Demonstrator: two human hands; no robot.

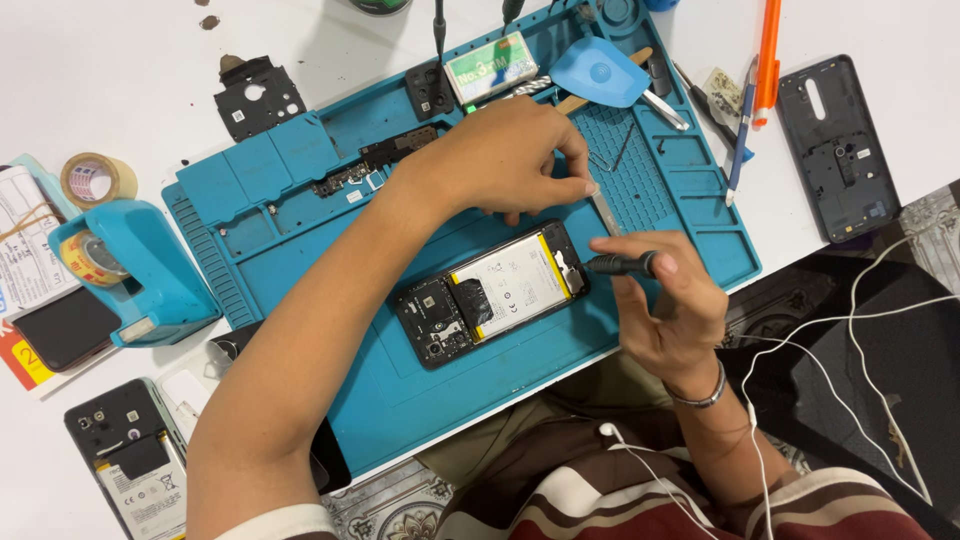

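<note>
While the opened phone (490,293) lies back-up on the blue ribbed work mat (300,250), its glossy black frame shows a white battery edged in yellow and a dark circuit board at its lower-left end. The right hand (665,305), just right of the phone, has thumb and fingers clamped together around a slim black screwdriver (622,264), whose knurled barrel lies nearly level and whose tip points at the phone's upper-right corner, touching or almost touching it. The left hand (510,155) hovers just above the phone, fingers curled and thumb pinched to forefinger; whether something tiny sits in that pinch cannot be told. A metal bracelet circles the right wrist.

Above the phone, on the mat, sit a small dark board strip (375,165), a white box with green print (491,66) and a flat blue plastic pry tool (598,72). Far right of the phone, off the mat, a matte black back cover (838,148) lies on the white table (120,70). Left of the phone stands a blue tape dispenser (135,270); below-left lies a second opened phone (130,455). White earphone cables (850,330) trail right of the phone.
</note>
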